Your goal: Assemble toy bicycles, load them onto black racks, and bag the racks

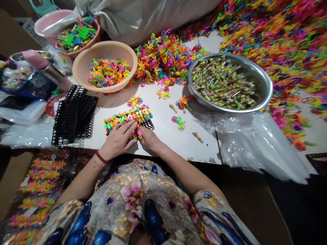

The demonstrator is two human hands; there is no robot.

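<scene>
A black plastic rack (149,125) lies near the table's front edge, filled with rows of small colourful plastic toys (122,117); its right end shows bare grid. My left hand (120,137) rests across the toys on the near side, fingers stretched out. At the rack's near right part is my right hand (150,139), its fingers bent in beside a pink toy (139,133); what they pinch is mostly hidden. Right of the rack lie a pink-and-green toy bicycle (180,122) and a small patterned tube (198,137). Behind it sits a little cluster of toys (135,101).
Stacked black racks (74,115) stand at left. Behind are a peach basin (104,49) of toys and a metal bowl (267,85) of small tubes. Loose toys (281,44) heap along the back and right. Clear plastic bags (255,143) hang over the front edge.
</scene>
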